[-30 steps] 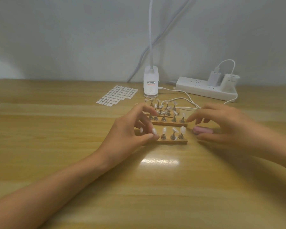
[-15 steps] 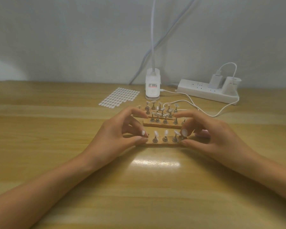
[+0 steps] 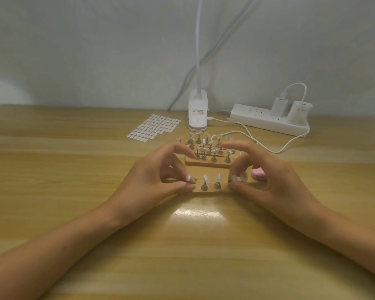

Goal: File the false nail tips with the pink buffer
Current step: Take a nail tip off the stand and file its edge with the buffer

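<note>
At the centre of the frame the left hand [image 3: 152, 178] and the right hand [image 3: 268, 176] each pinch an end of the nearest wooden strip [image 3: 210, 192] between curled thumb and fingertips, though the right hand's grip is partly hidden and only seems firm. False nail tips [image 3: 206, 178] stand on small metal stands along this strip, between the two hands. The pink buffer [image 3: 259, 173] lies on the table [image 3: 74, 169] just right of centre, behind the right hand's fingers, untouched.

Wooden table [image 3: 74, 213]; sheet of white adhesive tabs [image 3: 154, 127], rear left; white clip-lamp base [image 3: 197, 114] beside it; white power strip [image 3: 266, 121] with charger plug [image 3: 279, 106]; white cable [image 3: 277, 152]
</note>
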The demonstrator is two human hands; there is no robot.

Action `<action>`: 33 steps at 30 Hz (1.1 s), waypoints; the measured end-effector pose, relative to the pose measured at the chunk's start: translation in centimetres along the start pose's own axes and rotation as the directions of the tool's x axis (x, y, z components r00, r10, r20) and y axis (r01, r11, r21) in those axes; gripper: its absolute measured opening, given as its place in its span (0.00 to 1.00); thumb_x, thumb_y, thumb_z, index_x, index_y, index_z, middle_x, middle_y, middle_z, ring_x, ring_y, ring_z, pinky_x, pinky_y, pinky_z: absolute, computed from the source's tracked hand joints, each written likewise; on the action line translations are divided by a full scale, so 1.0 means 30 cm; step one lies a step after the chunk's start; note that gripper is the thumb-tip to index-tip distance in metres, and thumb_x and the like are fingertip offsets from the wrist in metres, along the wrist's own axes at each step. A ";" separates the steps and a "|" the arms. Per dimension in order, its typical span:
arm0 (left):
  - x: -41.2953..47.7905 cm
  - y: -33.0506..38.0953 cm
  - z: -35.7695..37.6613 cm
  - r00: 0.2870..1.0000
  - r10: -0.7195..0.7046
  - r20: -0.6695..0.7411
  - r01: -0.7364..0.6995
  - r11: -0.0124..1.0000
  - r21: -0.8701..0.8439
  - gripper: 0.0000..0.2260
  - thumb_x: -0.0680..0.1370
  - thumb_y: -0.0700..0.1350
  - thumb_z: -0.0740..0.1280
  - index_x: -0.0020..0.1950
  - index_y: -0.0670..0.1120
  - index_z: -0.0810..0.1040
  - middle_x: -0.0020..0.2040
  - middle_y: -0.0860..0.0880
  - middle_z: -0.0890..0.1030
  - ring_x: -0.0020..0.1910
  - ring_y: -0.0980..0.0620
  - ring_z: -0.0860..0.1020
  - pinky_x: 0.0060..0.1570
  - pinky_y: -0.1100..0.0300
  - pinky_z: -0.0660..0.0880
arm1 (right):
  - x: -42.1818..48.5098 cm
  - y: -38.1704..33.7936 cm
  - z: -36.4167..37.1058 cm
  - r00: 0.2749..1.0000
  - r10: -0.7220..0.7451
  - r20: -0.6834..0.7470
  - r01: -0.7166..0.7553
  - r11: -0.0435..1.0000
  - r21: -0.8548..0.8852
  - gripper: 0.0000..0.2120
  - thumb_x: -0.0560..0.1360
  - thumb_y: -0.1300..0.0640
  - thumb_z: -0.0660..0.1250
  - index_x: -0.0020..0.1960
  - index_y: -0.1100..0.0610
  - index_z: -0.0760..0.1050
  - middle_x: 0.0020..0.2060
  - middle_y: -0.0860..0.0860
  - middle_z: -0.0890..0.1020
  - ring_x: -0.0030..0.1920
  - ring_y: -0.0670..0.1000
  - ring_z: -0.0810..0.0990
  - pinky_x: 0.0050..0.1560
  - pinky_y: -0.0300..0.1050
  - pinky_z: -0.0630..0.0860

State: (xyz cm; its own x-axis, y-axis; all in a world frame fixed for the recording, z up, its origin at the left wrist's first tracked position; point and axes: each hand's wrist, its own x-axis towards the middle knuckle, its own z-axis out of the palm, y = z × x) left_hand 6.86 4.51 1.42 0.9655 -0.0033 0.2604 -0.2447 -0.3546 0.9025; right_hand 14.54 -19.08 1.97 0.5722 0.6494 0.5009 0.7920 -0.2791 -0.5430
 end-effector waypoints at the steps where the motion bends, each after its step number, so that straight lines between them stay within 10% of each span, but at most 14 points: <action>1: 0.001 -0.001 0.001 1.000 0.002 0.001 -0.002 1.000 0.004 0.20 0.71 0.35 0.78 0.58 0.50 0.78 0.40 0.47 0.84 0.47 0.52 0.86 0.53 0.64 0.79 | 0.000 0.001 0.001 1.000 -0.015 -0.009 0.015 1.000 -0.011 0.30 0.72 0.69 0.75 0.69 0.49 0.73 0.41 0.45 0.80 0.43 0.45 0.77 0.51 0.28 0.72; 17: 0.004 -0.012 0.002 0.998 0.052 0.026 -0.054 0.995 0.083 0.22 0.73 0.36 0.77 0.60 0.54 0.75 0.45 0.51 0.85 0.49 0.54 0.85 0.54 0.67 0.77 | 0.001 0.045 -0.085 0.981 0.148 0.124 -0.154 0.987 0.041 0.31 0.67 0.45 0.75 0.68 0.34 0.71 0.49 0.39 0.80 0.56 0.47 0.77 0.55 0.35 0.78; 28: -0.005 -0.011 0.004 0.997 0.071 0.012 -0.072 0.963 0.260 0.26 0.68 0.41 0.81 0.59 0.59 0.75 0.44 0.53 0.84 0.49 0.56 0.83 0.52 0.69 0.76 | -0.010 0.087 -0.091 0.982 0.044 0.183 -0.014 0.987 -0.163 0.29 0.72 0.56 0.78 0.66 0.35 0.72 0.49 0.34 0.79 0.49 0.48 0.76 0.52 0.48 0.79; 33: -0.008 -0.005 0.005 0.991 0.133 0.031 -0.136 0.947 0.291 0.27 0.68 0.39 0.81 0.60 0.59 0.75 0.44 0.56 0.83 0.46 0.55 0.82 0.49 0.71 0.76 | -0.013 0.068 -0.085 0.985 -0.031 0.170 0.067 0.974 -0.215 0.28 0.72 0.53 0.77 0.65 0.33 0.72 0.50 0.33 0.79 0.49 0.41 0.74 0.47 0.39 0.74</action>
State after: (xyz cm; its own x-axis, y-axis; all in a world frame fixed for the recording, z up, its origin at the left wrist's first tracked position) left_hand 6.68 4.43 1.17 0.9267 -0.0796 0.3672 -0.3371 -0.6078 0.7190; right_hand 16.45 -21.70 2.38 0.5033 0.7681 0.3958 0.8559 -0.3804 -0.3503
